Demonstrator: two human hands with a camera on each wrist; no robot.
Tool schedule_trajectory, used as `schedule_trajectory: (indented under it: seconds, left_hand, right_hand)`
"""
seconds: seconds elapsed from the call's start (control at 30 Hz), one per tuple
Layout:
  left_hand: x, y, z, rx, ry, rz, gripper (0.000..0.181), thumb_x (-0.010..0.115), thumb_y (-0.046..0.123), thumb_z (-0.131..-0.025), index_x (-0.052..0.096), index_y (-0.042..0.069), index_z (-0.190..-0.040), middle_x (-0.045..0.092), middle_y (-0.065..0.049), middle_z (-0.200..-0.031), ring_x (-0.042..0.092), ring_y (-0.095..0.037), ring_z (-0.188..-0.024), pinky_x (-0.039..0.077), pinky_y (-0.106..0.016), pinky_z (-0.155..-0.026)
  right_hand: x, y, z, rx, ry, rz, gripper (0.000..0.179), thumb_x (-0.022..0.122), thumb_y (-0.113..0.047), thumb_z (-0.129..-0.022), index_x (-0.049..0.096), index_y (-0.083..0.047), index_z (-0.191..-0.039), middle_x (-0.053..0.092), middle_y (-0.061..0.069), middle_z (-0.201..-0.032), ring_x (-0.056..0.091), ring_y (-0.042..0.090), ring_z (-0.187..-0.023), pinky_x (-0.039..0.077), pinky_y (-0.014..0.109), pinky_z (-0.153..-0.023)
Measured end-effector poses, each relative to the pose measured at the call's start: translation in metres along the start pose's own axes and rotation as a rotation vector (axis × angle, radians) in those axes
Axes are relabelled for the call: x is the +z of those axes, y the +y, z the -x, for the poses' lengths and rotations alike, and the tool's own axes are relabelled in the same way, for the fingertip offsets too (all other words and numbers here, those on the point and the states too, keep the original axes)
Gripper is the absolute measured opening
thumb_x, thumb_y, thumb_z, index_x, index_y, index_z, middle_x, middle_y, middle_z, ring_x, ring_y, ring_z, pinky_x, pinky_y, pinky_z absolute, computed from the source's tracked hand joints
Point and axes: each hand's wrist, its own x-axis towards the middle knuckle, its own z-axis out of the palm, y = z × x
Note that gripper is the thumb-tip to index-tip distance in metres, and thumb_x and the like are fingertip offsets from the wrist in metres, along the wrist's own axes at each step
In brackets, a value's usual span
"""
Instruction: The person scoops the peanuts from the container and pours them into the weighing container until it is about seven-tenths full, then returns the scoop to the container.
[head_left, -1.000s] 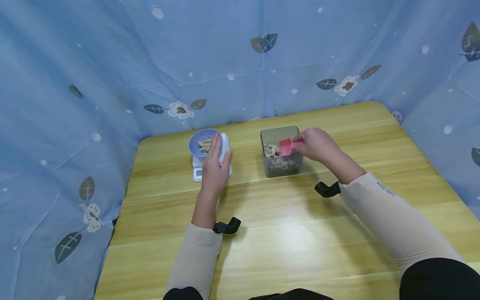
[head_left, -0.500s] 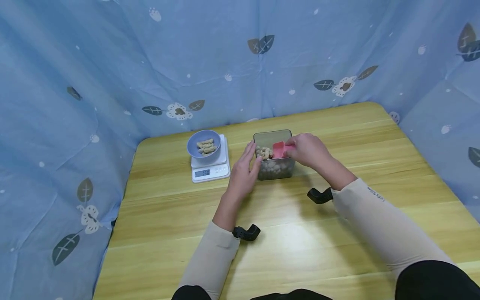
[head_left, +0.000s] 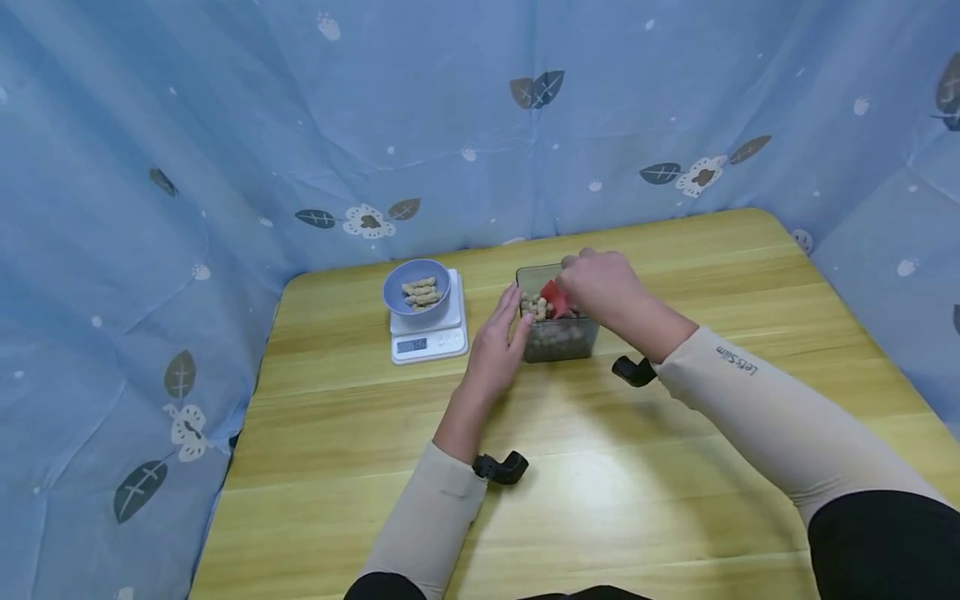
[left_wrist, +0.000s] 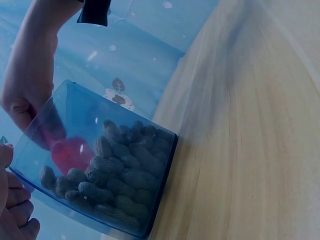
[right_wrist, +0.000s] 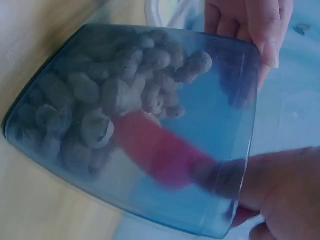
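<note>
A grey see-through plastic container point(head_left: 558, 343) stands on the table, partly filled with unshelled peanuts point(head_left: 534, 307). My right hand point(head_left: 602, 285) grips a pink scoop point(head_left: 556, 298) by its handle and reaches down over the container's right side. In the right wrist view the tip of the scoop point(right_wrist: 155, 150) lies against the peanuts point(right_wrist: 95, 95), inside the walls. My left hand point(head_left: 491, 350), its fingers fairly straight, touches the container's left wall near the rim. The left wrist view shows the scoop point(left_wrist: 71, 154) low beside the heap. How much it carries is hard to tell.
Left of the container sits a white kitchen scale point(head_left: 431, 343) with a lit display. A blue-purple bowl point(head_left: 392, 290) holding several peanuts rests on it. Blue patterned cloth point(head_left: 465, 108) hangs behind the wooden table point(head_left: 622, 500).
My left hand has moved right from beside the bowl to the container's wall, uncovering the scale. The right hand has tipped the scoop steeper, down into the peanuts.
</note>
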Motion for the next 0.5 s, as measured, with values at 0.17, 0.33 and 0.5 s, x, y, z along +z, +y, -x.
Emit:
schedule_trajectory:
  seconds: [0.17, 0.33, 0.5]
  left_hand:
    - [0.000, 0.001, -0.001, -0.016, -0.005, 0.019, 0.057, 0.042, 0.038, -0.106, 0.029, 0.013, -0.156, 0.022, 0.005, -0.163, 0.023, -0.014, -0.149, 0.026, -0.038, -0.121]
    - [0.001, -0.001, 0.000, -0.001, -0.006, 0.012, 0.058, 0.042, 0.039, -0.105, 0.030, 0.012, -0.155, 0.024, 0.004, -0.163, 0.024, -0.015, -0.149, 0.027, -0.038, -0.121]
    - [0.001, -0.002, 0.001, 0.003, -0.005, 0.011, 0.057, 0.041, 0.039, -0.106, 0.028, 0.015, -0.156, 0.022, 0.004, -0.163, 0.023, -0.014, -0.149, 0.026, -0.038, -0.121]
  right_hand:
    - [0.011, 0.012, -0.001, -0.116, 0.048, -0.140, 0.006, 0.075, -0.006, -0.084, 0.074, -0.009, -0.080, 0.062, 0.005, -0.077, 0.058, 0.022, -0.067, 0.052, 0.036, -0.054]
    - [0.017, 0.023, 0.006, -0.128, 0.056, -0.265, 0.007, 0.072, -0.007, -0.088, 0.071, -0.010, -0.081, 0.055, 0.003, -0.072, 0.049, 0.018, -0.061, 0.043, 0.032, -0.053]
    - [0.020, 0.025, 0.011, -0.064, 0.055, -0.358, 0.011, 0.071, -0.012, -0.091, 0.076, -0.009, -0.099, 0.060, 0.004, -0.080, 0.053, 0.017, -0.067, 0.049, 0.034, -0.060]
